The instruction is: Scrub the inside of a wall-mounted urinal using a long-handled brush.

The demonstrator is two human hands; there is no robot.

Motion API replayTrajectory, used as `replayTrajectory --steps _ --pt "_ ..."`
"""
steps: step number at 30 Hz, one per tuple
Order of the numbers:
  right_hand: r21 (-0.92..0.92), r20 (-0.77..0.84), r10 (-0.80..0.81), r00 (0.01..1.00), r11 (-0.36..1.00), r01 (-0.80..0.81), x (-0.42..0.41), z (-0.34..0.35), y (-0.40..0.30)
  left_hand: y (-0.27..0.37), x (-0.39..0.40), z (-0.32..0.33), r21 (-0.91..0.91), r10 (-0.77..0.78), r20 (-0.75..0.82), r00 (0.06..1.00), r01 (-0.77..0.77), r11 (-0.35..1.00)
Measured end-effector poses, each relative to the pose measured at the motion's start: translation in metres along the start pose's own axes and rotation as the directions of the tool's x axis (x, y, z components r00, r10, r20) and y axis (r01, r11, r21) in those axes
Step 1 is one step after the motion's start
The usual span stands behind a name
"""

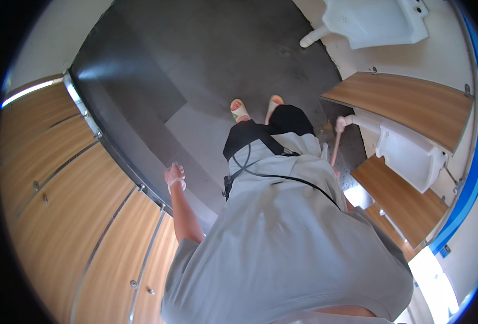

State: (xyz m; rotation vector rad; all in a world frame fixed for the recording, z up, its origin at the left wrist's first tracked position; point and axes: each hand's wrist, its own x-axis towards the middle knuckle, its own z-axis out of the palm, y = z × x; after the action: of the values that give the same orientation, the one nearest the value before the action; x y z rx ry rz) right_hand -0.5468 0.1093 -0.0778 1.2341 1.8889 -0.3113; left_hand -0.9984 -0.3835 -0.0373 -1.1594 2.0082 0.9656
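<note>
My left hand (175, 175) hangs at my side above the grey tiled floor, in a clear plastic glove bunched at the wrist. Its fingers are loosely curled, with no object visible in them. On the other side, my right hand (337, 173) is mostly hidden by my shirt. It grips the pink handle (336, 150) of a long-handled brush. The brush's pale pink head (340, 123) is up by the white drain pipe (358, 121) of the nearer urinal (411, 156), seemingly touching the pipe's end.
Wood-grain partition panels (401, 105) flank the nearer urinal; another urinal (376, 20) hangs farther ahead. Wood-grain cubicle doors (85, 202) line the left, above a dark raised edge (121, 158). My sandalled feet (239, 109) stand on the floor (222, 52). A black cable (287, 177) crosses my shirt.
</note>
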Motion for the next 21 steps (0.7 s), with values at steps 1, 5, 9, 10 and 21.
replayTrajectory --steps 1,5,9,10,21 --pt "0.022 -0.001 -0.005 1.000 1.000 0.005 -0.010 -0.004 0.012 0.010 0.004 0.012 0.008 -0.001 0.016 1.000 0.001 1.000" --pt "0.028 0.021 -0.127 0.992 0.992 0.126 0.039 -0.071 -0.102 -0.013 0.006 0.022 0.082 -0.123 0.115 0.986 0.114 0.990" --pt "0.048 -0.108 -0.224 0.968 0.972 0.231 0.046 -0.109 -0.142 -0.031 0.023 0.029 0.147 -0.289 0.148 0.946 0.268 0.952" --pt "0.076 -0.116 -0.200 0.973 0.975 0.209 0.051 -0.126 -0.160 -0.016 0.013 0.033 0.185 -0.254 0.180 0.950 0.221 0.958" --pt "0.999 0.041 0.234 0.971 -0.039 -0.032 0.095 -0.387 -0.254 0.266 -0.033 0.086 0.734 0.130 0.330 0.935 -0.341 0.588"
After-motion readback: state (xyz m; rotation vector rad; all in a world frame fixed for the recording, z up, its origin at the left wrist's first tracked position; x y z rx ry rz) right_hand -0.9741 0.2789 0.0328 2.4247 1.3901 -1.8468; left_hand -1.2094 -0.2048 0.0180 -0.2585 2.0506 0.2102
